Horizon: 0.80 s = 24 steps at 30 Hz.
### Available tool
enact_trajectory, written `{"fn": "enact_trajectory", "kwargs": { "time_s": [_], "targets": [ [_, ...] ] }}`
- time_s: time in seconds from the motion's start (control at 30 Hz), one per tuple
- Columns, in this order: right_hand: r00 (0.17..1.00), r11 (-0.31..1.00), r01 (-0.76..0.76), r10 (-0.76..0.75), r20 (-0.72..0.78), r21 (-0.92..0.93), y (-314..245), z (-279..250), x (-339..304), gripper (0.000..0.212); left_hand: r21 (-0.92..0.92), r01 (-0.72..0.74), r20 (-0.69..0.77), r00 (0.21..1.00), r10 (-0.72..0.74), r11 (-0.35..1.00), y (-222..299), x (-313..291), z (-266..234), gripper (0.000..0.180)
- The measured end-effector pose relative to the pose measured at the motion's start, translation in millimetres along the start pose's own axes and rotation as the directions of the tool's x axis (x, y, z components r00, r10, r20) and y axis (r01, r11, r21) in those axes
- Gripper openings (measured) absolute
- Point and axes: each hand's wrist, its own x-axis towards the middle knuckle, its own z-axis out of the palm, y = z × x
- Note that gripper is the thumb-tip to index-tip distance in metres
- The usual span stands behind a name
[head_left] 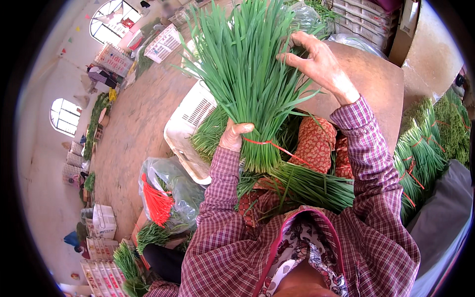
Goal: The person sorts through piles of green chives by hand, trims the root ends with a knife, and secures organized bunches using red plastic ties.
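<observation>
A large bunch of garlic chives [247, 74] stands fanned out in front of me, its cut ends toward me. My left hand [233, 134] grips it low down, thumb across the front and fingers hidden behind. Just beside that thumb, a red tie [267, 142] runs round the stems, with a loose tail trailing right. At the bunch's upper right edge, my right hand [319, 59] touches the leaves, its thumb and forefinger apart. More garlic chives [316, 185] lie across my lap, below the held bunch.
A white plastic crate [173, 131] holding greens stands left of the bunch. Red ties [157, 200] rest on a clear plastic bag [185, 208]. Tied bunches [420, 148] line the right side, near a brown board [366, 74]. A person [99, 76] is far left.
</observation>
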Motion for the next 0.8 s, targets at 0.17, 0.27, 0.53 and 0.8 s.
{"fn": "enact_trajectory", "kwargs": {
  "time_s": [0.17, 0.27, 0.53, 0.8],
  "targets": [
    [0.986, 0.992, -0.119, 0.112, 0.120, 0.050, -9.4, -3.6, 1.7, 0.038, 0.047, -0.062, -0.014, 0.998, 0.063, 0.997, -5.5, -3.3, -10.3, 0.082],
    [0.985, 0.969, -0.163, 0.150, 0.080, 0.187, -4.1, 1.6, -3.4, 0.035, 0.049, -0.033, -0.042, 0.999, 0.035, 0.998, 0.7, -2.4, 2.8, 0.087],
    [0.907, 0.901, -0.137, 0.281, -0.313, 0.411, -10.5, -22.4, 24.9, 0.041, 0.060, -0.025, -0.098, 0.995, 0.031, 0.998, 2.9, -9.0, 12.1, 0.088],
    [0.956, 0.906, -0.162, 0.243, -0.166, 0.391, 3.6, -40.9, -3.8, 0.018, 0.014, -0.033, -0.109, 0.993, 0.035, 0.999, -7.6, -11.3, -16.3, 0.073]
  ]
}}
